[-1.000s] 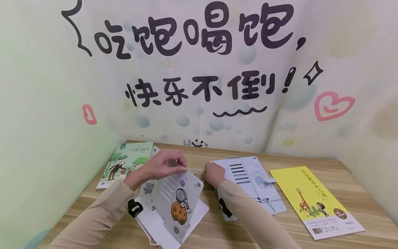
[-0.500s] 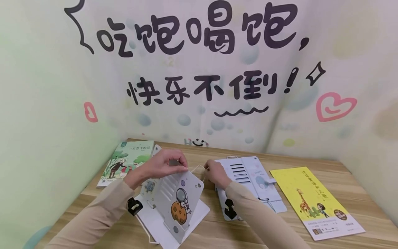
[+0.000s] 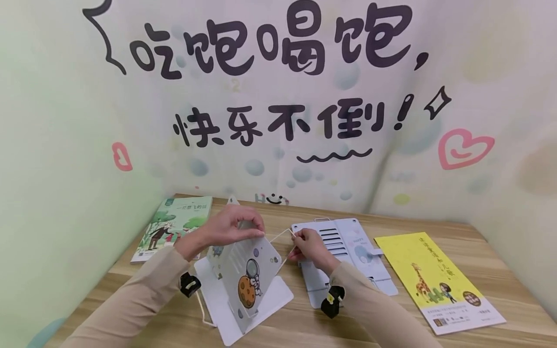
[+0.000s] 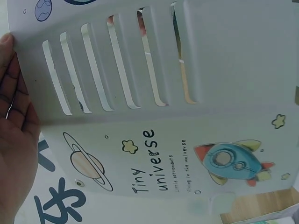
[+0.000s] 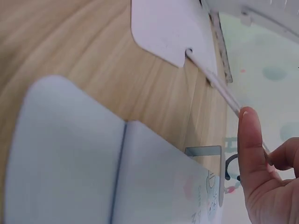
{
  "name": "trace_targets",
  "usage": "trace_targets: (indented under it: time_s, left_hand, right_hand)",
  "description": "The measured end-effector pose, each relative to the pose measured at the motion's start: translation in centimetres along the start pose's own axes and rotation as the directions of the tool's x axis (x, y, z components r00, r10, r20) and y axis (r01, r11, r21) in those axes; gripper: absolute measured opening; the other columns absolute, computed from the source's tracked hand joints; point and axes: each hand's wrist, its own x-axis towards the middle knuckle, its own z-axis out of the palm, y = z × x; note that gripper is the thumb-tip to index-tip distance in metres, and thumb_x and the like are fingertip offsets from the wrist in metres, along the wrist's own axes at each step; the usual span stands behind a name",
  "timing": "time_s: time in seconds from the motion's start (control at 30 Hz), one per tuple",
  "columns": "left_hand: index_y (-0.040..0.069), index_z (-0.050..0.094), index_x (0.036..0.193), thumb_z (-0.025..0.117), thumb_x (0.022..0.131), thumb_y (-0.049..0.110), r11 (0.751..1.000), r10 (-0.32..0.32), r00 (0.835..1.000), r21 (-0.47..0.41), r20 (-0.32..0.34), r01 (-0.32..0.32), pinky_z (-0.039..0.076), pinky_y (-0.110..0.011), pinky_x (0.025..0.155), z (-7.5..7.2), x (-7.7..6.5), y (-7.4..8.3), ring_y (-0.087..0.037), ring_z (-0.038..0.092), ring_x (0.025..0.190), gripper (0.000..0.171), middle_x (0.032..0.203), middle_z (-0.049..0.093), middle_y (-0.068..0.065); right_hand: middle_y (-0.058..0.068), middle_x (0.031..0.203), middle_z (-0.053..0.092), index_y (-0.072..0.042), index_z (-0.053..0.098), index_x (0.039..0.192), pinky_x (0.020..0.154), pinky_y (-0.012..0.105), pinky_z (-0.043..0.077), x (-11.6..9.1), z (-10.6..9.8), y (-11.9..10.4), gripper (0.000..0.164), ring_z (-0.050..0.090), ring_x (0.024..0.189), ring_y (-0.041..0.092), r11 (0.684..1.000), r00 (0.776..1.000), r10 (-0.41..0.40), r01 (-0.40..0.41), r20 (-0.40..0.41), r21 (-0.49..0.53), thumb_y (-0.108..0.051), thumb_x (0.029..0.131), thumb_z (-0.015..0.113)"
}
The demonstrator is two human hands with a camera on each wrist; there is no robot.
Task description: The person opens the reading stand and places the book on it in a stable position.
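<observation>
A white folding book stand (image 3: 248, 270) with an astronaut print stands partly unfolded at the table's front left, its slotted panel raised over a flat white base. My left hand (image 3: 232, 224) pinches the panel's top edge. In the left wrist view, that hand (image 4: 18, 154) is at the edge beside the slots, with a rocket and ringed planet printed below. Between thumb and fingers, my right hand (image 3: 311, 246) holds the stand's wire support (image 3: 285, 261), swung out to the right of the panel. The right wrist view shows the wire (image 5: 215, 79) running from the base's hole to the fingertips.
Flat on the table, a second, light blue book stand (image 3: 363, 241) lies beneath and beyond my right hand. Farther right is a yellow book (image 3: 435, 261) with a giraffe. A green picture book (image 3: 174, 222) lies at the back left. Fabric walls surround the table (image 3: 304, 333).
My right hand has moved slightly right, drawing the wire support farther out from the panel. The panel has turned a little under my left hand, which still pinches its top edge.
</observation>
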Motion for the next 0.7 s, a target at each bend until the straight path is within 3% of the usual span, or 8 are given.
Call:
trace_targets:
  time_s: [0.17,0.4,0.7]
  left_hand:
    - [0.011,0.068,0.083,0.068,0.084,0.004,0.999,0.036,0.999,-0.016,-0.019,-0.036,0.052,-0.030,0.070,-0.2,0.0,-0.2,-0.010,0.060,0.080,0.007,0.084,0.069,-0.006]
    - [0.010,0.069,0.086,0.066,0.086,0.006,0.999,0.039,0.999,-0.031,-0.014,-0.040,0.051,-0.035,0.075,-0.7,-0.3,-0.3,-0.010,0.060,0.082,0.005,0.087,0.068,-0.003]
    - [0.008,0.069,0.085,0.066,0.086,0.004,0.998,-0.003,0.999,-0.069,-0.042,0.000,0.050,-0.029,0.089,-1.8,-1.1,-0.4,-0.016,0.062,0.098,0.005,0.094,0.069,-0.008]
  right_hand:
    - [0.011,0.068,0.056,0.012,0.048,0.099,0.054,0.027,0.056,-0.7,-0.5,0.1,0.013,0.061,0.053,0.011,0.997,0.999,0.012,-0.010,-0.031,0.074,0.000,0.095,0.044]
    - [0.017,0.077,0.059,0.011,0.048,0.105,0.059,0.027,0.057,-2.1,-0.6,0.6,0.018,0.063,0.057,0.012,0.991,0.997,0.033,-0.024,-0.068,0.135,-0.004,0.097,0.042]
    - [0.011,0.079,0.059,0.008,0.044,0.105,0.060,0.029,0.056,-4.8,0.6,0.9,0.019,0.063,0.059,0.011,0.978,0.986,-0.057,0.086,-0.157,0.191,-0.009,0.098,0.041]
